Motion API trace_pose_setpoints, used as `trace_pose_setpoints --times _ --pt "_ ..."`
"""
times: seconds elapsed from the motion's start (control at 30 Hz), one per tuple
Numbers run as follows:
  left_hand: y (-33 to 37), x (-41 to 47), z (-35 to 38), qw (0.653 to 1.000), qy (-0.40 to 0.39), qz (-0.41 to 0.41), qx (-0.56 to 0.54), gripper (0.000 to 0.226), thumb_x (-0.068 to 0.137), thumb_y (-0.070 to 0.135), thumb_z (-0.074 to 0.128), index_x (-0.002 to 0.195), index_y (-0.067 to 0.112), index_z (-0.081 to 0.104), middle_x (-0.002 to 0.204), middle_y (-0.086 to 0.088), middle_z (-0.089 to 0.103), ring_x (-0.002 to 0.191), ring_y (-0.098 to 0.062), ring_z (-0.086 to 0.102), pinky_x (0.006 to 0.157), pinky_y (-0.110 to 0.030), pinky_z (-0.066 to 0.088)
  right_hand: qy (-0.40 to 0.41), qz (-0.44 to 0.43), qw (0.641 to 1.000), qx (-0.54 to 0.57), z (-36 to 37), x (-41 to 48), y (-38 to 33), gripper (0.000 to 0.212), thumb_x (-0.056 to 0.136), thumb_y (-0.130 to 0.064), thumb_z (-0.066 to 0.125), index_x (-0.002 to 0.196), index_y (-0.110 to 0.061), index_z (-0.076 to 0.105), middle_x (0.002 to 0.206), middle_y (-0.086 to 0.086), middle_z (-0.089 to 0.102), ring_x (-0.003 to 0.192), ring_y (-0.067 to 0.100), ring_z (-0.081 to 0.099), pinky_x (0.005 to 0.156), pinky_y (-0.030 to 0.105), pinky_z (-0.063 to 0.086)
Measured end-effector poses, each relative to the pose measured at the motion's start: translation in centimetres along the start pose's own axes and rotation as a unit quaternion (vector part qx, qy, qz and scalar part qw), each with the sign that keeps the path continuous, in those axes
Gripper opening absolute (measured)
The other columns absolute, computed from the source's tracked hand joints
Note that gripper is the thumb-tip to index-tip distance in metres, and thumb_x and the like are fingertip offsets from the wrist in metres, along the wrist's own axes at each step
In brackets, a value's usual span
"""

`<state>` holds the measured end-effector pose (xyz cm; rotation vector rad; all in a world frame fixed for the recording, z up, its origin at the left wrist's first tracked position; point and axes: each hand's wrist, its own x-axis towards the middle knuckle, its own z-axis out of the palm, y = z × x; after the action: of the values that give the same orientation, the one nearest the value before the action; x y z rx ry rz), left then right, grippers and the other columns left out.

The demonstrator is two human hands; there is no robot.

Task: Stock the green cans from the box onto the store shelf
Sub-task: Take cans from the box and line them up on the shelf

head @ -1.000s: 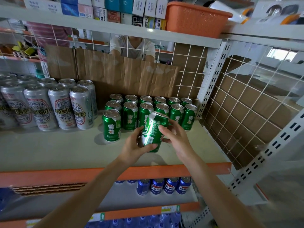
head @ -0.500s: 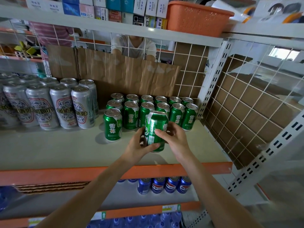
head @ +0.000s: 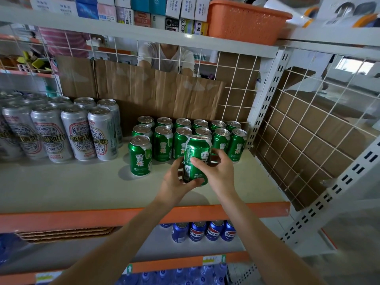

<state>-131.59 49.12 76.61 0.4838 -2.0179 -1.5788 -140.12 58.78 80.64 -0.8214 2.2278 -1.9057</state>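
Both hands hold one green can (head: 197,159) upright just above the white shelf board (head: 61,182), in front of the stocked rows. My left hand (head: 174,179) grips its lower left side, thumb under the base. My right hand (head: 216,169) grips its right side, fingers curled across the label. Several green cans (head: 181,138) stand in two back rows against the cardboard, and a single green can (head: 140,155) stands alone in front at the left. The box is not in view.
Tall silver cans (head: 78,132) fill the shelf's left part. A cardboard sheet (head: 144,91) and wire grid back the shelf; a perforated upright (head: 265,101) bounds the right. Blue cans (head: 203,231) sit one shelf down. An orange basket (head: 244,19) sits above. A person (head: 166,56) stands behind.
The held can went from tilted to upright and moved slightly down and toward the rows. Both hands stayed on it.
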Motion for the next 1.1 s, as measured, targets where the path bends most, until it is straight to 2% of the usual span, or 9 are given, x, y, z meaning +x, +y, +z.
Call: trace_pose_setpoints --times 0.13,0.27,0.37,0.53,0.57,0.63,0.73,0.9,1.1 --pt "-0.1 0.1 0.0 1.000 -0.002 0.005 -0.008 0.080 0.058 0.038 0.077 0.128 0.011 0.048 0.107 -0.003 0.064 0.093 -0.012 0.064 0.077 -0.021 0.052 -0.020 0.001 1.000 -0.010 -0.1 -0.1 0.0 0.080 0.049 -0.062 0.076 0.113 -0.016 0.059 0.101 -0.004 0.069 0.094 0.011 0.066 0.084 0.040 0.055" --pt "0.1 0.0 -0.4 1.000 -0.011 0.018 -0.010 0.072 0.059 0.033 0.076 0.123 0.014 0.050 0.104 -0.002 0.065 0.089 -0.007 0.063 0.074 -0.015 0.051 -0.052 -0.015 0.998 -0.017 -0.5 0.0 0.0 0.059 0.066 -0.039 0.082 0.113 -0.013 0.058 0.102 -0.002 0.068 0.096 0.013 0.065 0.086 0.036 0.054" --pt "0.4 0.0 -0.8 0.999 -0.034 0.017 -0.032 0.062 0.067 0.017 0.080 0.120 0.016 0.050 0.108 -0.009 0.065 0.092 -0.013 0.064 0.074 -0.016 0.052 -0.104 -0.006 0.994 0.024 -1.2 0.4 -0.3 0.045 0.068 -0.029 0.078 0.106 -0.017 0.057 0.096 -0.003 0.068 0.089 0.011 0.066 0.085 0.033 0.054" --pt "0.6 0.0 -1.8 0.995 -0.088 0.019 -0.049 0.075 0.055 0.042 0.076 0.122 0.018 0.050 0.112 -0.004 0.065 0.101 -0.015 0.064 0.087 -0.025 0.052 -0.197 0.016 0.977 0.084 -2.7 0.8 -0.6 0.039 0.077 -0.012 0.073 0.110 -0.015 0.053 0.098 -0.005 0.064 0.081 -0.005 0.065 0.070 0.014 0.051" --pt "0.6 0.0 -2.0 0.994 -0.098 0.019 -0.048 0.077 0.056 0.043 0.075 0.124 0.015 0.050 0.113 -0.004 0.065 0.103 -0.015 0.064 0.089 -0.026 0.051 -0.209 0.018 0.974 0.087 -2.9 0.9 -0.6 0.042 0.074 -0.016 0.077 0.109 -0.017 0.054 0.099 -0.005 0.065 0.083 -0.004 0.066 0.070 0.014 0.051" --pt "0.7 0.1 -2.1 0.991 -0.119 0.024 -0.050 0.077 0.059 0.040 0.075 0.126 0.013 0.050 0.114 -0.004 0.065 0.105 -0.014 0.063 0.091 -0.026 0.050 -0.220 0.021 0.972 0.083 -3.0 1.1 -0.6 0.052 0.062 -0.031 0.081 0.107 -0.022 0.056 0.101 -0.006 0.067 0.090 0.003 0.067 0.073 0.018 0.053" --pt "0.7 0.1 -2.1 0.989 -0.133 0.033 -0.055 0.071 0.060 0.038 0.074 0.123 0.015 0.051 0.113 -0.002 0.065 0.104 -0.013 0.063 0.090 -0.025 0.050 -0.217 0.019 0.972 0.083 -3.0 1.2 -0.5 0.050 0.062 -0.023 0.080 0.106 -0.022 0.057 0.106 0.000 0.067 0.099 0.018 0.065 0.082 0.027 0.054" --pt "0.3 0.2 -2.3 0.987 -0.144 0.048 -0.057 0.068 0.061 0.037 0.073 0.122 0.017 0.050 0.111 0.001 0.065 0.103 -0.011 0.063 0.088 -0.023 0.050 -0.218 0.008 0.974 0.069 -2.9 1.4 -0.5 0.051 0.065 -0.017 0.080 0.112 -0.013 0.058 0.109 0.005 0.068 0.101 0.019 0.066 0.087 0.034 0.055" --pt "-1.3 0.4 -3.4 0.990 -0.137 0.029 0.032 0.085 0.061 0.049 0.072 0.133 0.016 0.044 0.122 0.000 0.061 0.112 -0.012 0.059 0.097 -0.032 0.046 -0.212 -0.007 0.976 0.047 -2.0 1.4 -0.1 0.042 0.067 -0.010 0.076 0.101 -0.025 0.057 0.099 -0.005 0.069 0.094 0.010 0.067 0.090 0.036 0.053"
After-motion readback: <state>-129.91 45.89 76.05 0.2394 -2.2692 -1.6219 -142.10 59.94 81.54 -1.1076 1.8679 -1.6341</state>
